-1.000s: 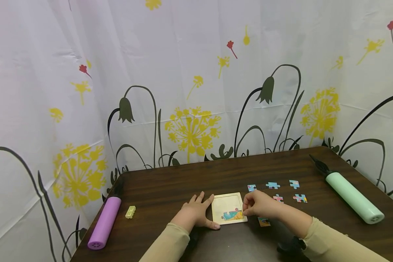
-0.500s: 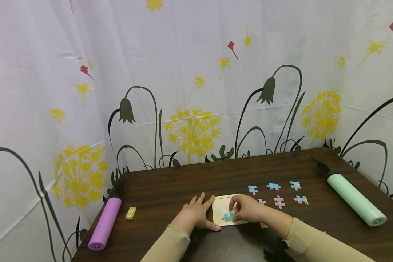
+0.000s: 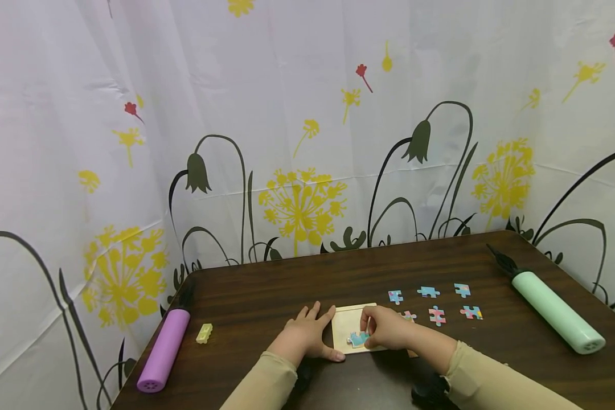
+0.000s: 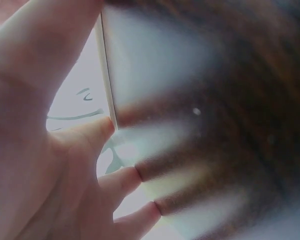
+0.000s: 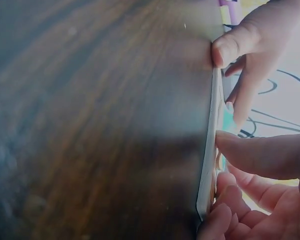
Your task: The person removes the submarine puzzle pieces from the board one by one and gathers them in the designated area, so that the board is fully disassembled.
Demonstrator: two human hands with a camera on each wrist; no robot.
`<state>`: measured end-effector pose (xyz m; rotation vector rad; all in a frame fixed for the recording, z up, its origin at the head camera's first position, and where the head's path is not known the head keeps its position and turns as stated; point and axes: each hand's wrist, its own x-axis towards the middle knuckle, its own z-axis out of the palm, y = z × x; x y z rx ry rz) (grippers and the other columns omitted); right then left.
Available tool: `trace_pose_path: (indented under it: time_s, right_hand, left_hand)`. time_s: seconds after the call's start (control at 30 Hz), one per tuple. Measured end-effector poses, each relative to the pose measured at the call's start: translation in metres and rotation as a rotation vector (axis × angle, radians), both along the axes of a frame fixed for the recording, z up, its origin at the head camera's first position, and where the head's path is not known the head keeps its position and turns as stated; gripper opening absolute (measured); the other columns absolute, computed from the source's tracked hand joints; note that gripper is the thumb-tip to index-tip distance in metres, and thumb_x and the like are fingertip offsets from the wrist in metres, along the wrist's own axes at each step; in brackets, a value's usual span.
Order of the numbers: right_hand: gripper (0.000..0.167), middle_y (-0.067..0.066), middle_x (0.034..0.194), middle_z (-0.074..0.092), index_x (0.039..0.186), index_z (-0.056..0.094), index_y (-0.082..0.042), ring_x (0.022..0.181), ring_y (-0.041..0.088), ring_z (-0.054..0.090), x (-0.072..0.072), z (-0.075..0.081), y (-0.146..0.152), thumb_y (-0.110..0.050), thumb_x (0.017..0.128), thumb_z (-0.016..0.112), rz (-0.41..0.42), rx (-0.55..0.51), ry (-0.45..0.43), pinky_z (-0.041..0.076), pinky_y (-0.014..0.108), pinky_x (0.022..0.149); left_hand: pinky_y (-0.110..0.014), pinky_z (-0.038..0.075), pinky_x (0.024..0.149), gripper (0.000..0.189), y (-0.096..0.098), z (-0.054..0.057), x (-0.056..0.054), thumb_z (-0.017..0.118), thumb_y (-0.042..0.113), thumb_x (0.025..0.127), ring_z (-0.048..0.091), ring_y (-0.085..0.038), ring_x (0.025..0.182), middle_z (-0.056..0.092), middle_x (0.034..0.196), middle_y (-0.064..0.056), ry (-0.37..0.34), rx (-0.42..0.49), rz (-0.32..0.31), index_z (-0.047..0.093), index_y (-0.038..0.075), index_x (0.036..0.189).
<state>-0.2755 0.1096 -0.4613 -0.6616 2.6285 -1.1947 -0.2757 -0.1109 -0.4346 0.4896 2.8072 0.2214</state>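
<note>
A shallow, pale square puzzle tray (image 3: 344, 319) lies on the dark table between both hands. Spread along its left side is the left hand (image 3: 303, 336), thumb at the near left corner and fingertips by the far left edge. Low in the tray sits a blue jigsaw piece (image 3: 357, 340). Over the tray's right part, the right hand (image 3: 389, 329) has its fingers curled down and pinches at a puzzle piece, mostly covered by the hand. In the right wrist view, the right thumb (image 5: 260, 152) lies against the tray's near edge, with the other fingers curled below it.
Several loose jigsaw pieces, one of them pink (image 3: 437, 316), lie right of the tray. An orange piece (image 3: 413, 353) shows partly under the right forearm. A purple pump (image 3: 165, 350) and yellow block (image 3: 204, 333) are left; a mint-green pump (image 3: 557, 312) lies right.
The right hand has moved left from the tray's right edge to over its pieces, then stayed nearly still. More loose pieces show beside it. The left hand keeps its place.
</note>
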Motion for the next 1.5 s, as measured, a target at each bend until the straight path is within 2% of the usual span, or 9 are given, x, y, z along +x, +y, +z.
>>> trace_pose_path:
  time_s: [0.1, 0.33, 0.57, 0.83, 1.03, 1.2, 1.3, 1.5]
  right_hand:
    - [0.029, 0.001, 0.071, 0.053, 0.084, 0.059, -0.01, 0.063, 0.017, 0.049, 0.0, 0.0, 0.0, 0.001, 0.073, 0.083, -0.005, -0.011, -0.01, 0.038, 0.032, 0.056]
    - [0.018, 0.001, 0.071, 0.052, 0.08, 0.058, -0.011, 0.064, 0.017, 0.048, -0.002, 0.001, 0.002, -0.007, 0.087, 0.074, -0.003, -0.032, -0.016, 0.036, 0.029, 0.054]
    - [0.018, 0.001, 0.071, 0.052, 0.079, 0.058, -0.01, 0.065, 0.016, 0.048, -0.003, 0.0, 0.006, -0.003, 0.088, 0.072, 0.029, -0.061, -0.022, 0.037, 0.029, 0.054]
    - [0.014, 0.003, 0.071, 0.053, 0.084, 0.058, -0.006, 0.058, 0.015, 0.048, -0.001, 0.01, 0.019, -0.005, 0.091, 0.07, 0.033, -0.186, -0.097, 0.041, 0.028, 0.051]
    - [0.012, 0.002, 0.07, 0.052, 0.086, 0.058, -0.004, 0.056, 0.016, 0.048, 0.002, 0.016, 0.053, -0.006, 0.094, 0.067, 0.042, -0.205, -0.098, 0.044, 0.028, 0.048]
    - [0.011, 0.003, 0.072, 0.054, 0.088, 0.059, -0.005, 0.059, 0.016, 0.049, 0.007, 0.02, 0.098, -0.009, 0.095, 0.067, -0.003, -0.174, -0.115, 0.043, 0.028, 0.05]
    - [0.01, 0.003, 0.074, 0.055, 0.091, 0.06, -0.003, 0.059, 0.015, 0.048, 0.01, 0.022, 0.125, -0.01, 0.095, 0.067, 0.001, -0.161, -0.141, 0.042, 0.027, 0.05]
    - [0.009, 0.002, 0.074, 0.056, 0.09, 0.061, -0.001, 0.059, 0.013, 0.047, 0.019, 0.017, 0.165, -0.008, 0.094, 0.066, 0.014, -0.15, -0.198, 0.044, 0.027, 0.052]
  left_hand:
    - [-0.061, 0.031, 0.105, 0.106, 0.0, 0.0, 0.0, 0.079, 0.064, 0.069, 0.026, -0.043, 0.142, 0.027, 0.159, -0.017, 0.003, -0.004, -0.003, 0.035, 0.022, 0.156]
    - [-0.063, 0.03, 0.105, 0.106, 0.001, 0.002, 0.001, 0.08, 0.063, 0.069, 0.027, -0.044, 0.142, 0.028, 0.158, -0.017, -0.002, -0.003, 0.002, 0.035, 0.022, 0.155]
    - [-0.063, 0.031, 0.105, 0.106, 0.002, 0.004, 0.001, 0.081, 0.062, 0.069, 0.027, -0.044, 0.142, 0.028, 0.158, -0.017, -0.006, -0.005, 0.002, 0.035, 0.021, 0.155]
    - [-0.063, 0.03, 0.105, 0.107, 0.001, 0.0, -0.002, 0.08, 0.064, 0.068, 0.026, -0.043, 0.142, 0.027, 0.158, -0.017, -0.003, -0.005, -0.002, 0.035, 0.022, 0.155]
    - [-0.063, 0.03, 0.105, 0.108, 0.0, -0.004, -0.003, 0.08, 0.064, 0.068, 0.026, -0.044, 0.142, 0.026, 0.159, -0.017, 0.005, -0.002, -0.004, 0.034, 0.023, 0.156]
    - [-0.064, 0.029, 0.105, 0.108, 0.0, -0.003, -0.003, 0.08, 0.063, 0.068, 0.025, -0.044, 0.142, 0.025, 0.159, -0.017, 0.001, 0.011, -0.002, 0.033, 0.023, 0.156]
    - [-0.064, 0.028, 0.106, 0.108, 0.0, -0.002, -0.002, 0.081, 0.063, 0.068, 0.024, -0.044, 0.142, 0.025, 0.159, -0.018, 0.002, 0.014, 0.002, 0.033, 0.022, 0.156]
    - [-0.064, 0.028, 0.106, 0.108, 0.0, -0.002, -0.002, 0.081, 0.062, 0.068, 0.024, -0.045, 0.142, 0.025, 0.159, -0.018, -0.002, 0.014, -0.006, 0.033, 0.022, 0.156]
